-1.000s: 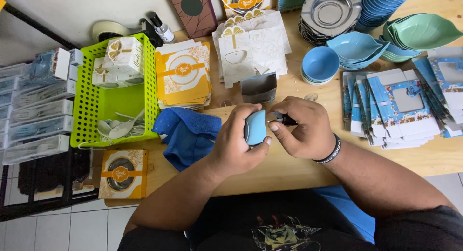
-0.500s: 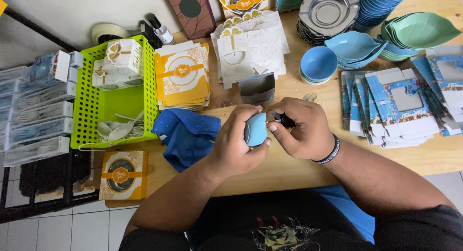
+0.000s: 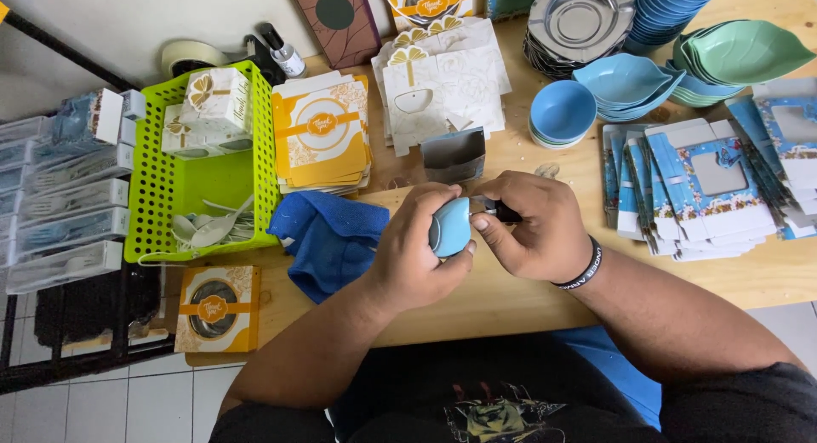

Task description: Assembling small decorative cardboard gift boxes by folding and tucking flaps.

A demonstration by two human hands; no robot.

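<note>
Sitting far left on the wooden table (image 3: 511,298), a green basket (image 3: 170,196) holds white spoons, with a blue cloth (image 3: 328,239) beside it. The left hand (image 3: 417,256) has its fingers clamped on a small blue dish (image 3: 449,226) above the table's near edge. The right hand (image 3: 536,226) pinches a small dark tool (image 3: 502,211) against the dish's rim.

You sit at a light wooden table (image 3: 749,273) filling the centre and right of the frame. White tiled floor (image 3: 85,409) at lower left, plain white wall (image 3: 119,22) along upper left. A black metal rack frame (image 3: 77,358) stands left of the table. Soft, even light, faint shadows.
</note>
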